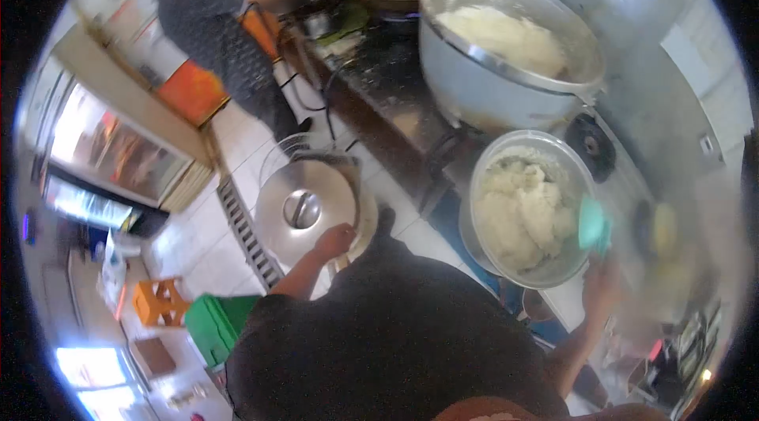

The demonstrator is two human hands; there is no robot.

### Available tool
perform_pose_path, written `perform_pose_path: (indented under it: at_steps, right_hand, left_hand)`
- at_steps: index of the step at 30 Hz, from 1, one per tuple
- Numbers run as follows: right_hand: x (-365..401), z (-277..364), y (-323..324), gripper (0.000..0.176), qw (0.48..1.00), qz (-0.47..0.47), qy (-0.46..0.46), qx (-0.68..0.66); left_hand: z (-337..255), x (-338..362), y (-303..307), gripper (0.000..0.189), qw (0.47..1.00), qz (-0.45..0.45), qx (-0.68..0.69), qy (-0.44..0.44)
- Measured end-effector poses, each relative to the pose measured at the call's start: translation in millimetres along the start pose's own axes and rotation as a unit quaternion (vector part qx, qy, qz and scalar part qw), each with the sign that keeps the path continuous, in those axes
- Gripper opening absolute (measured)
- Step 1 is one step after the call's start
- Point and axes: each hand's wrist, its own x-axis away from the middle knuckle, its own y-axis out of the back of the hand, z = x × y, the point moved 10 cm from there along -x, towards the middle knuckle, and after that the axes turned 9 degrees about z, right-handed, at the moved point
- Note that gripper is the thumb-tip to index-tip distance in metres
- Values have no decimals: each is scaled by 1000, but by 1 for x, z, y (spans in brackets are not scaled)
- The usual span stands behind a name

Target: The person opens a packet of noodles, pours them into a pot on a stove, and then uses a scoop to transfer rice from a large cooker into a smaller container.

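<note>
My right hand (602, 286) is closed round a turquoise plastic scoop-like utensil (593, 225), both slightly blurred. The utensil is at the right rim of a pale plastic tub (473, 223) that contains a lumpy mass of white dough (522, 211). On the other side, my left hand (336, 241) is curled at the right edge of a round steel lid (277, 211) with a central knob. What its fingers hold, if anything, is hidden. The lid lies on top of a round container whose edge shows beside it.
A large metal pot (474, 93) with more white contents stands on the dark stove top (379, 89). Behind it, a co-worker (221, 41) reaches toward a wide pan (371, 2) of dark liquid. A green bin (217, 330), an orange stool (158, 301) and a floor drain (245, 227) are at left.
</note>
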Motion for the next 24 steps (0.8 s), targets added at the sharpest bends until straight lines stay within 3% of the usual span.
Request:
perform_pose_path:
  at_steps: [1, 4, 6, 8, 10, 11, 14, 16, 18, 19, 21, 23, 24]
  right_hand:
    - [-13, 11, 8, 56, 999, -6, 17, 28]
    - [-57, 52, 36, 54, 995, -20, 49, 82]
    - [-92, 107, 50, 53, 988, -70, 112, 85]
    - [-135, 162, 53, 50, 979, -80, 116, 146]
    - [-188, 205, 32, 47, 990, 7, 73, 118]
    - [-218, 228, 13, 46, 996, 58, 69, 26]
    - [-325, 278, -51, 43, 959, 111, 150, 212]
    - [-395, 275, -109, 43, 934, 91, 222, 266]
    - [-478, 209, -191, 34, 880, 282, 46, 378]
    - [-501, 191, -230, 25, 817, 351, 61, 454]
    - [-509, 163, -280, 16, 751, 411, 113, 504]
    - [-509, 173, -312, 13, 762, 400, 199, 469]
    - [-507, 168, -322, 13, 732, 414, 196, 504]
  left_hand:
    - [-23, -1, 5, 35, 994, 23, 96, -40]
    - [-50, -42, 13, 34, 995, 27, 20, -91]
    - [-76, -73, 38, 35, 990, 40, 17, -136]
    - [-104, -98, 72, 36, 986, 45, 23, -160]
    - [-131, -127, 110, 36, 985, 47, 33, -162]
    - [-145, -145, 128, 32, 978, 14, 55, -203]
    - [-202, -188, 176, 28, 964, -7, 117, -238]
    - [-250, -205, 208, 45, 913, -84, 120, -381]
    - [-292, -220, 224, 83, 912, -67, 125, -386]
    - [-311, -222, 233, 93, 908, -92, 92, -397]
    - [-342, -222, 243, 115, 894, -146, 31, -422]
    - [-359, -224, 243, 123, 886, -139, 28, -442]
    - [-361, -227, 241, 127, 883, -138, 28, -448]
